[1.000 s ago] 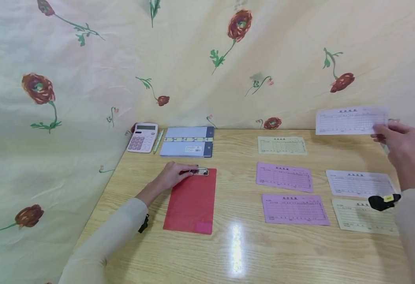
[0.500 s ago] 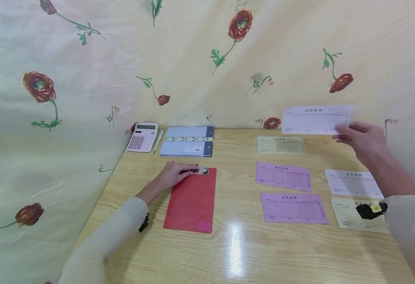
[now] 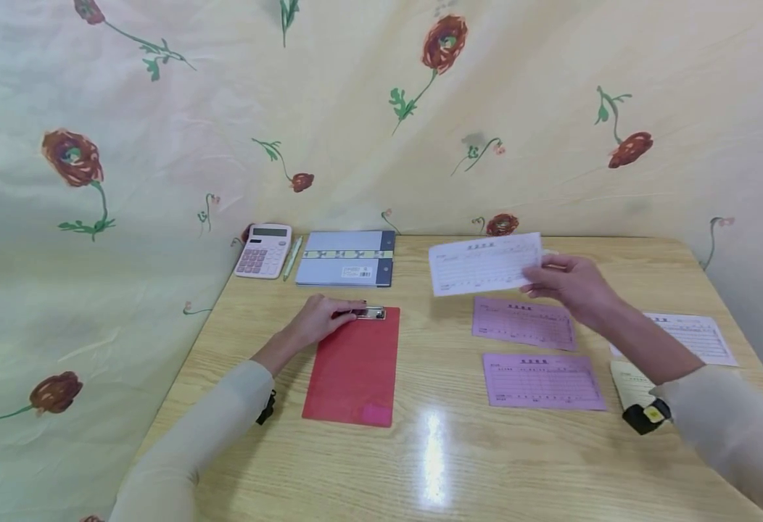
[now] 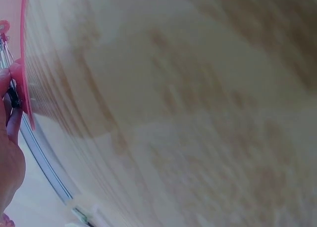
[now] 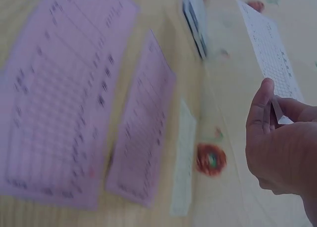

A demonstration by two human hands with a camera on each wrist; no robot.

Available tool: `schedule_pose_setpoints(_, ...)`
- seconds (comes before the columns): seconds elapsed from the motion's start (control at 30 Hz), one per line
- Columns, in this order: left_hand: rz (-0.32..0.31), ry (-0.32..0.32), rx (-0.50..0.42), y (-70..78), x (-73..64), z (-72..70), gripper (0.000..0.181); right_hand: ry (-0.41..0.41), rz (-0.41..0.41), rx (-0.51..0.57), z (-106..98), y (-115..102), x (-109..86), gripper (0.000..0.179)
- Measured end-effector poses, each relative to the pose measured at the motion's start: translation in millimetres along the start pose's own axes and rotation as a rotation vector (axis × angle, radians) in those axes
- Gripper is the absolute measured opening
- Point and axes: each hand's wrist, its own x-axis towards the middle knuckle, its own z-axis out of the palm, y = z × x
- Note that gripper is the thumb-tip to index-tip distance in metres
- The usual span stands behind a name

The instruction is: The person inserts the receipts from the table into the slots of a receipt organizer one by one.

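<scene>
A red clipboard (image 3: 354,370) lies on the table, and my left hand (image 3: 319,319) grips the metal clip (image 3: 373,312) at its top edge. The left wrist view shows the fingers and thumb at the clip, with the red board's edge (image 4: 26,54) beside them. A white printed slip (image 3: 482,264) is held up over the table's back part, its right end pinched between the thumb and fingers of my right hand (image 3: 567,286). Two purple slips (image 3: 524,323) lie below the raised one. In the right wrist view a pale green slip (image 5: 184,162) lies past the purple ones.
Along the back left stand a pink calculator (image 3: 264,251), a light green pen (image 3: 293,258) and a blue notebook (image 3: 336,268). Another white slip (image 3: 695,333) and a pale yellow-green slip (image 3: 629,384) lie at the right, partly under the right arm. A flowered cloth (image 3: 355,109) hangs behind the table.
My right hand has carried the white slip leftward from the far right, and lower, so that it now covers the pale green slip in the head view. The left hand stays on the clip.
</scene>
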Motion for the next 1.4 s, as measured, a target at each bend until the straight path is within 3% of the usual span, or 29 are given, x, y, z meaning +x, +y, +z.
schedule_pose_setpoints(0.13,0.003,-0.003,0.001,0.0,1.4,-0.2,0.032,-0.038,0.084,-0.103,28,14,-0.3,0.025)
schedule_pose_setpoints(0.27,0.009,-0.004,0.007,-1.0,2.3,0.1,0.032,-0.094,0.15,-0.089,53,29,-3.2,0.047)
schedule_pose_setpoints(0.67,0.007,-0.018,0.01,-1.2,4.5,-0.8,0.034,-0.194,0.224,-0.103,108,62,-10.0,0.054)
schedule_pose_setpoints(0.83,-0.019,-0.03,0.014,-1.9,4.3,-0.9,0.034,-0.223,0.255,-0.116,121,71,-11.9,0.056)
schedule_pose_setpoints(1.0,-0.024,-0.034,0.015,-1.9,4.1,-0.7,0.035,-0.252,0.234,-0.146,129,77,-12.1,0.049)
schedule_pose_setpoints(1.27,-0.013,-0.03,0.022,-0.9,2.9,-0.8,0.034,-0.263,0.181,-0.338,133,83,-8.8,0.042)
schedule_pose_setpoints(1.4,-0.014,-0.031,0.02,-0.1,2.2,-0.8,0.034,-0.197,0.141,-0.449,135,86,-6.5,0.04)
